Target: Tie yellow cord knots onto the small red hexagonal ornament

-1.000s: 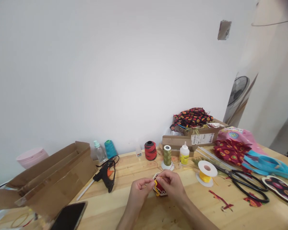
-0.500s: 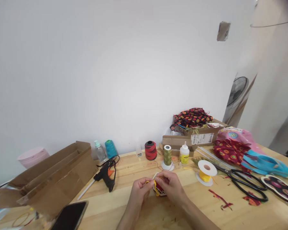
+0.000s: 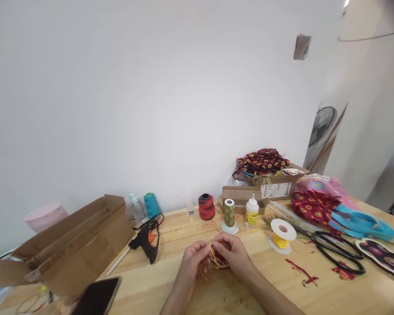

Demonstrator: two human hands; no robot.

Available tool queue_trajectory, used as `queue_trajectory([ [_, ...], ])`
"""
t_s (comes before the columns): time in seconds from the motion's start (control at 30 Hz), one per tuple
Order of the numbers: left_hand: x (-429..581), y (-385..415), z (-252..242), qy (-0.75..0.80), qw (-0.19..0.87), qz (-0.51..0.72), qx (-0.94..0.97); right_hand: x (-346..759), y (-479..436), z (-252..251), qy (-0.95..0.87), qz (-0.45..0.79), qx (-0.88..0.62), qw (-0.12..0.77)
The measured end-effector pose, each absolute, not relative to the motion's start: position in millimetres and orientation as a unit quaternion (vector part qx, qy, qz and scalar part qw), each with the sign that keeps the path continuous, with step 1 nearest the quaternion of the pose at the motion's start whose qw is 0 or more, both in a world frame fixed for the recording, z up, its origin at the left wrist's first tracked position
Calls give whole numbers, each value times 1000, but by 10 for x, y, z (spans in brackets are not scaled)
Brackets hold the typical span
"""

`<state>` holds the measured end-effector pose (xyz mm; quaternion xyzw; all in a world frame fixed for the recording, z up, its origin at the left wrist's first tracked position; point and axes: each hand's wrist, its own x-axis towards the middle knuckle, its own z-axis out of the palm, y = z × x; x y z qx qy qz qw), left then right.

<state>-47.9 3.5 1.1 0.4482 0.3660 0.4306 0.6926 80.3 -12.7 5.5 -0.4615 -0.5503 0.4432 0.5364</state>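
Close to the table's front, my left hand [image 3: 194,262] pinches a yellow cord [image 3: 216,261] between thumb and fingertips, and a loose end of it hangs below. My right hand [image 3: 234,254] is closed on a small dark red piece with a white patterned edge [image 3: 223,263]. The cord runs over the near side of this piece. Fingertips of both hands almost meet at its top, and my right fingers hide much of it. Whether the right fingertips also grip the cord I cannot make out.
Behind the hands stand a red thread spool [image 3: 206,207], an olive thread spool [image 3: 229,213] and a glue bottle [image 3: 252,211]. On the right lie a yellow cord spool [image 3: 282,235] and black scissors [image 3: 339,251]. A glue gun [image 3: 147,240], phone [image 3: 96,297] and cardboard box [image 3: 82,243] are left.
My left hand has shifted slightly, and a loose cord end now hangs below its fingers. The right hand stays on the dark red piece. The camera view has turned a little.
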Motion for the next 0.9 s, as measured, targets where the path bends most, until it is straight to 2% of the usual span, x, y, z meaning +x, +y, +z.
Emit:
queue_trajectory([
  [0.2,-464,-11,70,337,744,450,361,788,-110,-11,-549,499,-420,523],
  [0.5,-404,21,-5,380,701,448,404,823,-89,-8,-538,502,-417,534],
  [0.73,-384,15,1,449,647,450,420,875,-98,-4,-625,401,-451,494],
  [0.9,-359,7,1,455,617,453,455,913,-69,-18,-619,350,-503,491],
])
